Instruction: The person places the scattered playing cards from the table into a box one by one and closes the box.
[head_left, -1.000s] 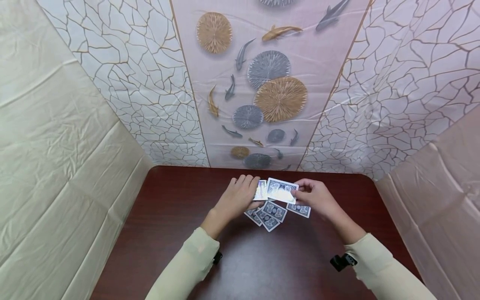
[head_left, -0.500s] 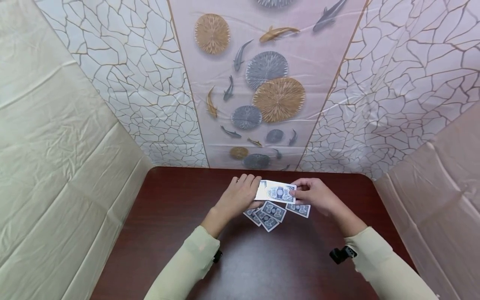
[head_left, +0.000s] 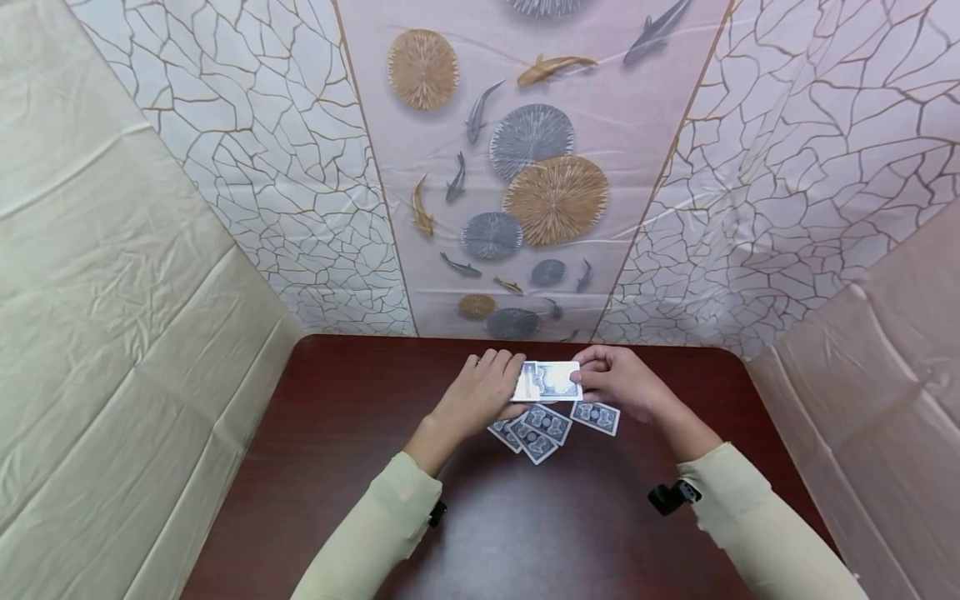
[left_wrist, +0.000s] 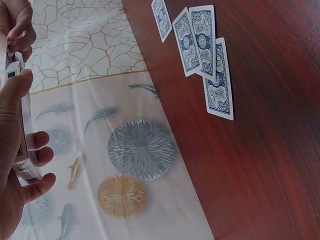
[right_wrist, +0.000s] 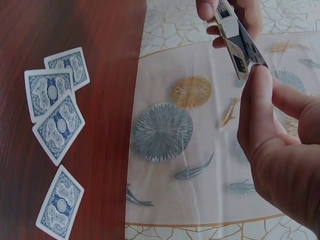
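My left hand point(head_left: 480, 387) grips a slim playing-card box point(left_wrist: 25, 155) above the table, thumb on one side and fingers on the other. The box's end flap stands up in the left wrist view. A playing card point(head_left: 561, 381), blue-patterned back up and glaring, is pinched by my right hand point(head_left: 618, 382) between thumb and fingers. Its left end overlaps the box's right end; the right wrist view shows the card point(right_wrist: 252, 50) at the box mouth, slightly angled. How far it is inside, I cannot tell. Below lie face-down playing cards point(head_left: 535, 442), partly overlapping.
One face-down card point(head_left: 596, 418) lies apart, to the right of the overlapping ones. The dark red-brown table point(head_left: 510, 533) ends at a cloth backdrop point(head_left: 555, 200) with fish and round leaf prints. Pale cloth walls point(head_left: 135, 333) stand at both sides.
My right hand has moved left with the card, bringing it from beside the box's end to overlapping it. The left hand and the cards on the table stay in place.
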